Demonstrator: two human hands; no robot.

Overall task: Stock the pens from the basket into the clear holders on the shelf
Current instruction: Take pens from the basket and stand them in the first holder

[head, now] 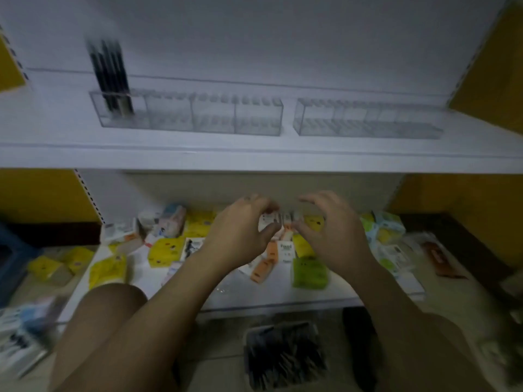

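A basket (284,355) of dark pens stands on the floor between my knees. Two clear holders sit on the upper white shelf: the left holder (186,114) has several black pens (111,77) upright in its leftmost compartment, and the right holder (365,120) shows no pens. My left hand (240,233) and my right hand (331,230) are side by side over the lower shelf, fingers curled. The frame is blurred, so I cannot tell whether either hand holds anything.
The lower shelf (254,295) is littered with small packets in yellow, green, orange and white. More packets lie on the floor at the left (51,267) and at the far left bottom. Yellow walls flank the shelving unit.
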